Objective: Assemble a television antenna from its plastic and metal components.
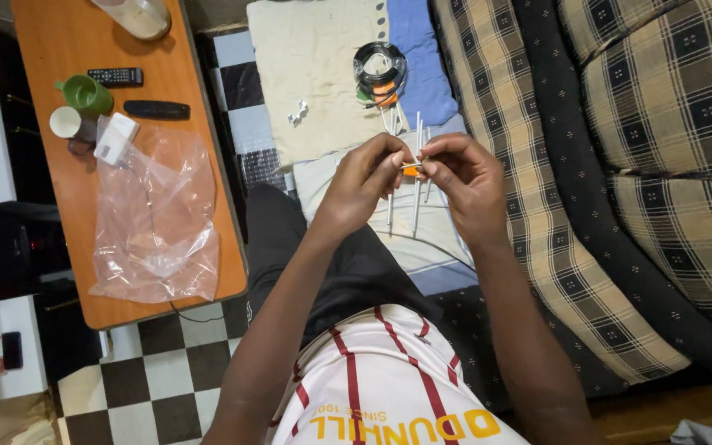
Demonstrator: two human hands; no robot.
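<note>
Both the left hand (363,177) and the right hand (465,180) pinch thin white sticks (416,185) over the bed (323,74), well apart from the bench (199,148) edge.

Orange table (76,247) bears plastic bag (154,222), green cup (88,93), two remotes (115,77).
</note>
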